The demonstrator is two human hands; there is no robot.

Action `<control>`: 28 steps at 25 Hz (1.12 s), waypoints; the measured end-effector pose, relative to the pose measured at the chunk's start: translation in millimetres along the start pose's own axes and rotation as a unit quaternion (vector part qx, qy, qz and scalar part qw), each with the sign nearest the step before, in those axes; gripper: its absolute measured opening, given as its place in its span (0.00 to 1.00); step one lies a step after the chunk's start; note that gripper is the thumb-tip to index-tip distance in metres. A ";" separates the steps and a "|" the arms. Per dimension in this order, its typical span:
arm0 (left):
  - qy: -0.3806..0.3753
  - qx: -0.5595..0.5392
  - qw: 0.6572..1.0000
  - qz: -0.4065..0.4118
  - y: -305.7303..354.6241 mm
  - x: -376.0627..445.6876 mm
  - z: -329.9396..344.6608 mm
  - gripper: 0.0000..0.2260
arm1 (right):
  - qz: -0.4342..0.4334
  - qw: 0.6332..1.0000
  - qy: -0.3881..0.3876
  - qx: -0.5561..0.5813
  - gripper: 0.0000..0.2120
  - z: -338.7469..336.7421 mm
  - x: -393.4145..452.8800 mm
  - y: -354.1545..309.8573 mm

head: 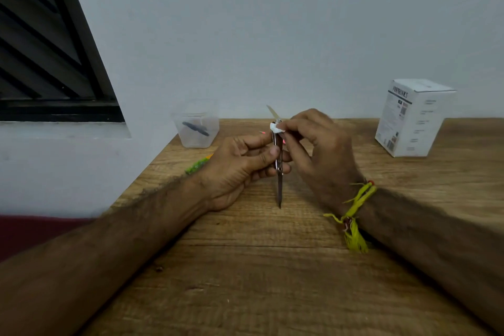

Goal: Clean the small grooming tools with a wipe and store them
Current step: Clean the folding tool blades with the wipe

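Clipper [278, 166] upright btwn our hands: left hand [240, 169] grips its mid-body, right hand [319, 150] pinches wipe [276, 128] round top end.

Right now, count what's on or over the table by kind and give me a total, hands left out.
Metal tools: 1, the nail clipper held by the left hand
Wipes: 1, wipe pinched by the right hand
Clear tubs: 1, tub
Dark tools: 1, in the tub
White boxes: 1, box
Green items: 1, table's left edge
Total: 6
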State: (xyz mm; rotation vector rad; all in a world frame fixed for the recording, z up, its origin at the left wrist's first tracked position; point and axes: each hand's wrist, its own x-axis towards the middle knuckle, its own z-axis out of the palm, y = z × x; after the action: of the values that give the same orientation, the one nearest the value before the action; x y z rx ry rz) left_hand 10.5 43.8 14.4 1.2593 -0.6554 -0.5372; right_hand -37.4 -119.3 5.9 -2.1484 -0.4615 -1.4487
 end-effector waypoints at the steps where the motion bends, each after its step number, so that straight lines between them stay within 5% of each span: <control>1: -0.006 0.003 1.000 -0.002 -0.9 -1.0 -1.3 0.17 | -0.005 1.000 -0.006 0.001 0.07 0.2 -1.1 0.5; 28: 0.048 0.006 0.999 -0.025 -5.5 -2.2 0.5 0.08 | -0.031 0.997 -0.074 0.007 0.07 -5.2 -10.8 1.3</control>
State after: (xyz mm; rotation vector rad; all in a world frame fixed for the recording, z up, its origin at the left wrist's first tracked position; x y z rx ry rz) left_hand 8.5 43.7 8.8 1.3064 -0.5487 -0.5114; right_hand -44.7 -123.3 -2.8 -2.2576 -0.5955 -1.3205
